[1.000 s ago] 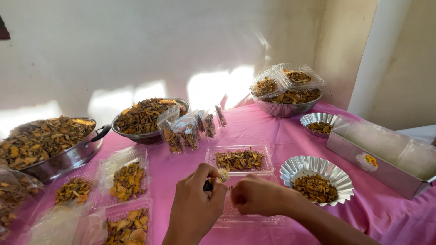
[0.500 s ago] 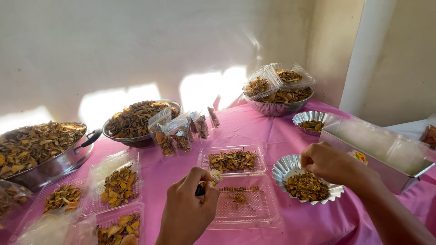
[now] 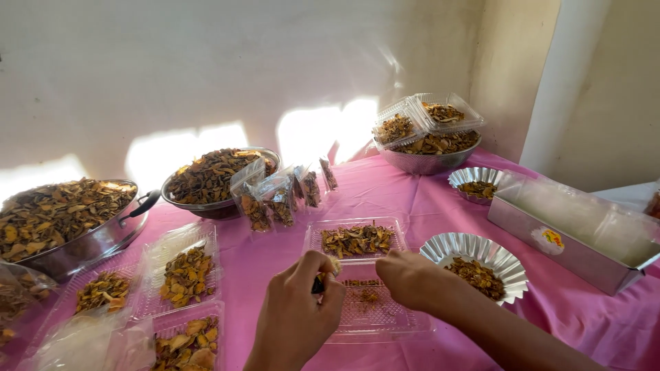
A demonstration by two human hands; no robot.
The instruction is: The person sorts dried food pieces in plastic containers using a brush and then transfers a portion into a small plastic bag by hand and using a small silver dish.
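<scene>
On the pink desk (image 3: 412,199), going left to right: a big pan of dried chips (image 3: 58,220), then 3 clear packs of chips (image 3: 175,275) beside it, placed as they were before. The left hand (image 3: 295,312) is curled narrow, pinching a small dark thing (image 3: 318,284) and a pale chip above the open clear tray (image 3: 375,309); it has hardly moved. The right hand (image 3: 412,278), which half a second ago was over the fluted foil cup (image 3: 481,257), has come back left and now hovers over that tray with fingers drawn together; whether it holds anything, I cannot tell. A few crumbs lie in the tray.
</scene>
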